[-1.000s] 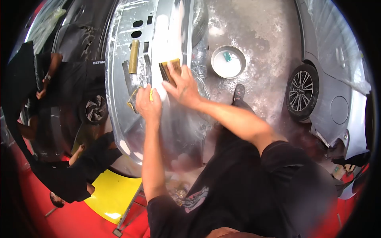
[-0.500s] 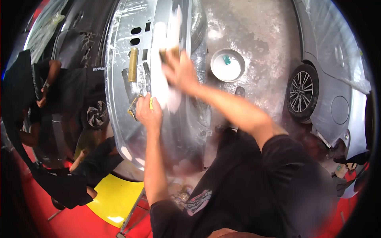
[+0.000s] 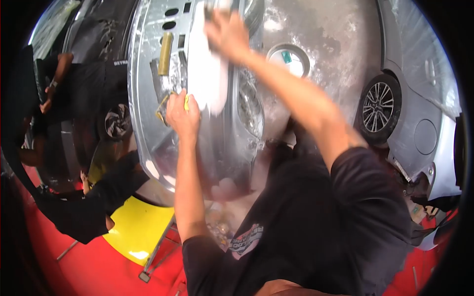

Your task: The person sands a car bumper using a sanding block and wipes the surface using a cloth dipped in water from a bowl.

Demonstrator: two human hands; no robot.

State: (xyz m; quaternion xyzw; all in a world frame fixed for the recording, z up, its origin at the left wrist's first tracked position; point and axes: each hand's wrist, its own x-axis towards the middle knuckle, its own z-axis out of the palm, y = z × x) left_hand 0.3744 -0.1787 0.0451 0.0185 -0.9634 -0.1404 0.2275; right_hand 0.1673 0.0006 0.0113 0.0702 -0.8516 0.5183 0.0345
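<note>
My right hand is blurred at the upper end of a white filler patch. Its fingers press what looks like a sanding block, mostly covered by them. The patch runs along a grey car panel. On the panel's left half, my left hand is closed around a yellow thing whose kind I cannot make out. A crumpled yellow and black piece shows beside its fingers. Above that hand lies a gold-brown cylinder, beside a dark strip.
Right of the panel, a round basin with pale liquid and a green item sits on the floor. A silver car stands farther right. Another person in black is at the left, near a yellow panel on a stand.
My right hand has slid up along the white patch, away from my body. My left hand stays at nearly the same place on the panel. The whole view has shifted slightly.
</note>
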